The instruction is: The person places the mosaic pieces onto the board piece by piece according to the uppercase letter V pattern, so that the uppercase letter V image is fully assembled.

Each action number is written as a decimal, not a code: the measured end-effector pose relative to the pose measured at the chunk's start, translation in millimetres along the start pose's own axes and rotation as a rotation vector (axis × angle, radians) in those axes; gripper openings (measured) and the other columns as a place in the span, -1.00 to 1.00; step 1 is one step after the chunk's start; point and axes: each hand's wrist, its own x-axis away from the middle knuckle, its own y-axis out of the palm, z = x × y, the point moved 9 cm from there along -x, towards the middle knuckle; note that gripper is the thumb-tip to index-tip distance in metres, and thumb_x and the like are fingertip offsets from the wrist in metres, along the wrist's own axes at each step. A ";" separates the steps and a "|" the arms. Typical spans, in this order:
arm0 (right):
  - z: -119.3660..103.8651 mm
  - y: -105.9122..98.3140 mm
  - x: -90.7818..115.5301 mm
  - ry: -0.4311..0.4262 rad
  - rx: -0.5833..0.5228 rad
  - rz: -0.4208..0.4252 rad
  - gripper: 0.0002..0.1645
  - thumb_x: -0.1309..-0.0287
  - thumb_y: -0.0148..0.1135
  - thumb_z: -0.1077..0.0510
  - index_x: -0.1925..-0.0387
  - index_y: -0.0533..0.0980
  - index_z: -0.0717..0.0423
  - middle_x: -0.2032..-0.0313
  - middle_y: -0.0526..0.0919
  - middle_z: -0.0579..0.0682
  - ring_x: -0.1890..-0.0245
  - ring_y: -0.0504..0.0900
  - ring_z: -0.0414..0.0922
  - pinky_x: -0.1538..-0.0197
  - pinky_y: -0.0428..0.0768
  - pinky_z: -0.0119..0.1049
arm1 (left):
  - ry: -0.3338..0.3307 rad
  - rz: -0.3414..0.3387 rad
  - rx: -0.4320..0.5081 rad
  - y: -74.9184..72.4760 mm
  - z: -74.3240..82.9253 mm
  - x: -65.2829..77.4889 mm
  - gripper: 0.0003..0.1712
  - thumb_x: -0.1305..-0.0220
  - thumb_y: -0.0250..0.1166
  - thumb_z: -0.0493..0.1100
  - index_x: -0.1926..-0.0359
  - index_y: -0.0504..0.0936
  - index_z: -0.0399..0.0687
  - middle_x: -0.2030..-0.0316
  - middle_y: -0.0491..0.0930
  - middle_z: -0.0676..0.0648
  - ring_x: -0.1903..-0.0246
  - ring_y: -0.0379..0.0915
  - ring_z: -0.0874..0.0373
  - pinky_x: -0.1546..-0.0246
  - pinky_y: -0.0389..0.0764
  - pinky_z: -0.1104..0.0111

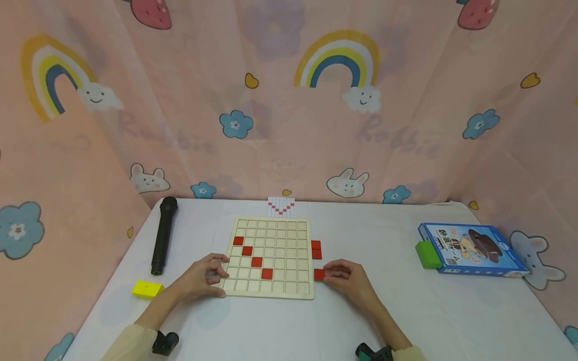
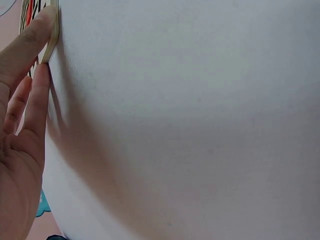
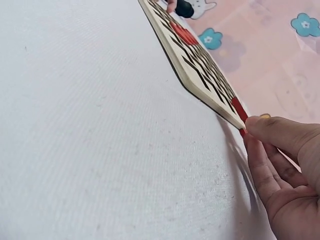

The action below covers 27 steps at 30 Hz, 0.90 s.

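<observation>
A pale wooden grid board point(image 1: 289, 245) lies on the white table, with several red square tiles point(image 1: 256, 262) set in a diagonal descending to the right. My left hand point(image 1: 200, 276) holds the board's left edge, its thumb near the front corner; the left wrist view shows thumb and fingertips at that edge. Beside the board's right edge, my right hand point(image 1: 349, 282) pinches a red tile point(image 1: 319, 274) between thumb and fingers. Further back along this edge lie loose red tiles point(image 1: 316, 249). Behind the board is a small card point(image 1: 281, 207) showing a red V on a grid.
To the left are a black microphone point(image 1: 164, 235) and a yellow block point(image 1: 147, 289). A blue game box point(image 1: 474, 249) lies at the right, a green block point(image 1: 428, 254) against its left side. A patterned pink curtain point(image 1: 289, 150) hangs behind the table.
</observation>
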 end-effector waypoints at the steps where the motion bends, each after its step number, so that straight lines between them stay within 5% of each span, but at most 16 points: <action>1: -0.4 1.0 -0.9 0.003 0.002 0.004 -0.65 0.00 0.41 0.33 0.12 0.56 0.33 0.16 0.65 0.17 0.22 0.67 -0.05 0.10 0.64 -0.45 | 0.003 -0.002 0.001 0.3 0.7 0.5 -0.66 0.20 0.58 -0.25 0.36 0.63 -0.12 -0.19 0.34 -0.16 -0.15 0.29 -0.21 0.04 0.61 0.36; 27: -15.3 37.8 -27.8 -0.014 -0.046 -0.003 -0.68 0.01 0.39 0.38 0.15 0.57 0.30 0.20 0.66 0.14 0.23 0.68 -0.05 0.10 0.65 -0.42 | -0.058 0.028 -0.051 0.3 2.6 -2.0 -0.66 0.23 0.58 -0.29 0.41 0.60 -0.10 -0.16 0.38 -0.10 -0.18 0.27 -0.15 0.02 0.60 0.36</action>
